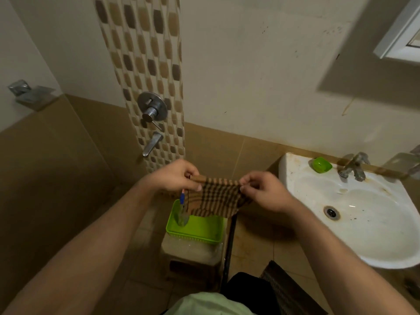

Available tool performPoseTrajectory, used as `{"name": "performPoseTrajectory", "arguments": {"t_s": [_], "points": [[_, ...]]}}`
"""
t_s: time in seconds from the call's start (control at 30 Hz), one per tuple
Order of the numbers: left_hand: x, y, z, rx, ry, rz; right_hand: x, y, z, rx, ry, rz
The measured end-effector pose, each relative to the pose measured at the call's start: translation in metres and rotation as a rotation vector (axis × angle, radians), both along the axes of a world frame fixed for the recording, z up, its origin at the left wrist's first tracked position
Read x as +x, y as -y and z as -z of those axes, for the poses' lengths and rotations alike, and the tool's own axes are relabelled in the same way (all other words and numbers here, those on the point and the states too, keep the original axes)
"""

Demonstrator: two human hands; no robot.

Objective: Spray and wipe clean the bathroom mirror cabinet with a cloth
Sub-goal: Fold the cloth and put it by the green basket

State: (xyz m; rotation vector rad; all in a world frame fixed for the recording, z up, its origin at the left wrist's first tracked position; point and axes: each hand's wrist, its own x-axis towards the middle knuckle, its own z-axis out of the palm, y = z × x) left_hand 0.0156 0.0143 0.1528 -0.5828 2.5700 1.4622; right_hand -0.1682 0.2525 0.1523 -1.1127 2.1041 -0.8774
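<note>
Cream upper wall (250,76), tan tiles below, and a vertical mosaic strip (145,53) left of centre.

White sink (295,178) is at lower right, stained around the rim.

Mirror cabinet (400,39): only its lower-left corner is in frame, top right, high on the wall above the sink. It is well apart from both hands and the cloth.

A stool (191,248) stands on the floor just left of the sink. A green basket (195,237) sits on top of it.

The cloth (218,198), brown with dark checks, is held in the air above the basket, between the mosaic strip and the sink. Its top edge is stretched roughly level between the two hands and the rest hangs loose. The lower edge overlaps the basket's far rim in this view; contact can't be confirmed.

Left hand (177,176): fingers curled, thumb and fingers pinching the cloth's top-left corner.

Right hand (266,192): fingertips pinching the top-right edge, the other fingers curled in.

A spray bottle (182,214) with a clear body and a blue-and-red top stands upright at the left end of the basket, directly under the left hand and untouched.

A chrome shower mixer (151,110) is mounted on the mosaic strip, with a spout (152,143) below it.

The sink tap (353,165) is at the back rim. A green soap dish (321,164) sits just left of it on the rim.

The drain (331,212) is in the middle of the bowl.
</note>
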Motion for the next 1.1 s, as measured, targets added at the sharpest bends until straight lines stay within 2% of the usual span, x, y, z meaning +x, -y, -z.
{"name": "performPoseTrajectory", "arguments": {"t_s": [0.03,0.1,0.17,0.27,0.33,0.4,0.5,0.63,0.77,0.93,1.0,1.1], "points": [[0.004,0.008,-0.008,0.142,-0.091,-0.038,-0.007,0.0,-0.014,-0.089,0.088,0.002],[0.005,0.022,-0.02,0.568,-0.352,-0.136,-0.02,0.006,-0.044,-0.352,0.31,0.082],[-0.002,0.022,-0.014,0.91,-0.47,-0.142,-0.029,0.015,-0.052,-0.536,0.59,0.183],[-0.003,-0.01,0.04,1.128,-0.286,-0.175,-0.01,0.015,-0.002,-0.448,0.949,0.26],[-0.001,-0.03,0.074,1.249,-0.224,-0.323,0.011,0.003,0.038,-0.367,1.216,0.311],[0.002,-0.044,0.1,1.191,-0.199,-0.515,0.025,-0.009,0.07,-0.316,1.38,0.386],[0.005,-0.057,0.119,0.932,-0.082,-0.671,0.036,-0.015,0.094,-0.186,1.296,0.566],[0.007,-0.07,0.129,0.965,-0.009,-0.754,0.041,-0.02,0.113,-0.16,1.251,0.709],[0.004,-0.075,0.133,0.984,0.014,-0.814,0.05,-0.022,0.115,-0.075,1.163,0.761],[-0.012,-0.069,0.109,0.865,-0.09,-0.848,0.043,0.002,0.054,-0.189,1.105,0.689],[-0.017,-0.051,0.087,0.875,-0.249,-0.791,0.036,0.006,0.015,-0.337,0.917,0.519],[-0.018,-0.027,0.053,0.879,-0.497,-0.647,0.032,0.001,-0.028,-0.553,0.314,0.279]]}}
